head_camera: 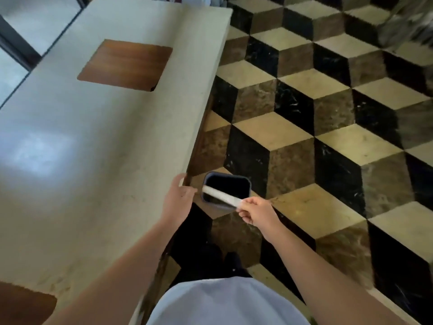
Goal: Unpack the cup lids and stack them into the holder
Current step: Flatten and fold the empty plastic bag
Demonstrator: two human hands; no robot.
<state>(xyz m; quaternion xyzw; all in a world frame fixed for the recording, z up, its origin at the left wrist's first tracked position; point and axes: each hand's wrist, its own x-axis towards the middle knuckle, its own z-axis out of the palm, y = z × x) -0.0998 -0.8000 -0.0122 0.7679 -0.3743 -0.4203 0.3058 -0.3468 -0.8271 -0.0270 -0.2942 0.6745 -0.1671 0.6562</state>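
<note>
Fingers of the right hand pinch a pale strip over a dark bin on the tiled floor, the left hand loose at the counter edge, cup lids unseen.

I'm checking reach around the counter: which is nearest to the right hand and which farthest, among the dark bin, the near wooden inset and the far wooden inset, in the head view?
1. Dark bin, on the floor, just beyond the right hand.
2. Near wooden inset, at the counter's near left corner.
3. Far wooden inset, far up the counter.
</note>
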